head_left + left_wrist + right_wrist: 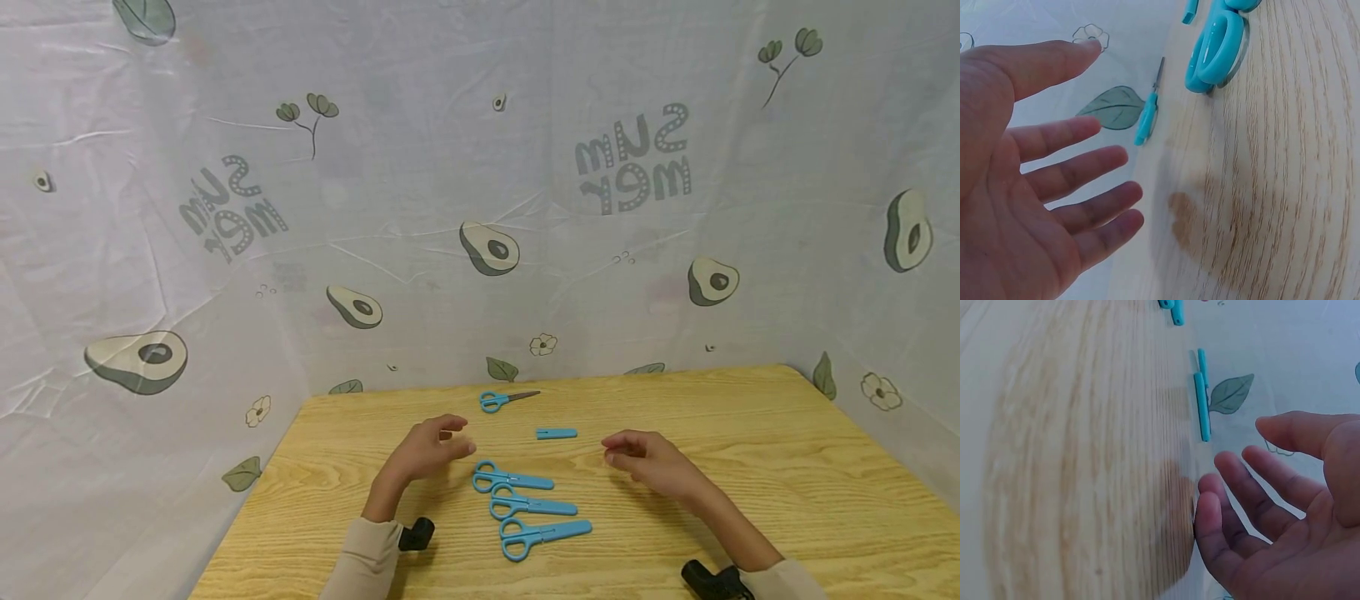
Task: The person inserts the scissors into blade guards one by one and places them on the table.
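Three pairs of blue-handled scissors, their blades in blue sheaths, lie in a stack of rows: the far sheathed scissors (513, 478), the middle ones (532, 503) and the near ones (545, 535). Behind them a loose blue sheath (557, 433) lies on the wood, and farther back a pair of scissors (508, 400) shows its bare blades. My left hand (431, 448), fingers apart and holding nothing, hovers left of the far sheathed scissors. On the other side my right hand (649, 460) hovers right of the loose sheath, fingers loosely bent around nothing.
Everything lies on a wooden table (750, 467). A pale curtain (420, 183) printed with avocados and leaves hangs behind the table's far edge and along its sides. Small black cameras sit on both wrists.
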